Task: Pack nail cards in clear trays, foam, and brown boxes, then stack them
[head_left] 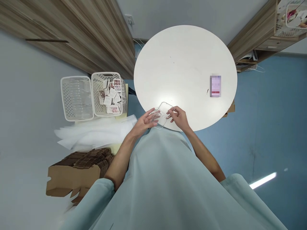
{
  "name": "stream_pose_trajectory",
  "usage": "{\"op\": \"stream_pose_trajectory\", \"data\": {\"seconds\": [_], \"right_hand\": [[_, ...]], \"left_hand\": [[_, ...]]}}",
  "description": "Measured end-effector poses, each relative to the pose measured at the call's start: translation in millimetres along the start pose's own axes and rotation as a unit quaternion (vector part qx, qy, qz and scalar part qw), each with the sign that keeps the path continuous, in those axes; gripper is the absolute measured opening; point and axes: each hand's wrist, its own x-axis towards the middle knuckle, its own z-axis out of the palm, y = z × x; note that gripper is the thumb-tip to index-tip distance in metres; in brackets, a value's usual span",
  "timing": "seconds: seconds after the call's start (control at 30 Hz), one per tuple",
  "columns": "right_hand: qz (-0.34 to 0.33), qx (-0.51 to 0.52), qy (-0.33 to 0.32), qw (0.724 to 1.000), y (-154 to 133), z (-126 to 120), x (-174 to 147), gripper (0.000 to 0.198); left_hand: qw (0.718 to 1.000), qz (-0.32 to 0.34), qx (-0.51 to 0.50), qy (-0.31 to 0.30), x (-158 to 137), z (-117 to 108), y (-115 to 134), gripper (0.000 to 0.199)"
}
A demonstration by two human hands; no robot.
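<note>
Between left hand [143, 123] and right hand [180, 118], a clear, round-cornered case [163, 116].

I count two hands at the middle, one left hand [143, 123], one right hand [181, 118]; apparently one clear case [163, 115]; one round table [177, 57]; three white baskets, two at left [96, 92], one upper right [284, 30]; one wall socket [129, 19], top; packets [111, 92] too jumbled to number.

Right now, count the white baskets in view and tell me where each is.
3: one basket far left; a second basket beside it, nearer the table; a third basket at upper right, cut off. Others may be hidden.
</note>
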Motion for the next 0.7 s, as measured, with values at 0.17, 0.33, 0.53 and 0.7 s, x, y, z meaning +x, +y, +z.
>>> {"op": "stream_pose_trajectory", "data": {"seconds": [0.17,0.33,0.53,0.7], "right_hand": [[0.009,-0.02,-0.056,0.998,-6,16,14,0.053],[0.005,-0.031,-0.092,0.995,-11,40,30,0.057],[-0.024,-0.133,-0.079,0.988,3,57,59,0.049],[-0.036,-0.412,-0.088,0.906,41,58,92,0.035]], "left_hand": [[0.998,0.02,0.02,0.049,-1,-18,-3,0.099],[0.998,0.012,0.005,0.06,-13,-37,3,0.097],[0.99,0.025,-0.045,0.131,-38,-66,-2,0.079],[0.977,0.038,-0.094,0.187,-61,-93,-15,0.067]]}}
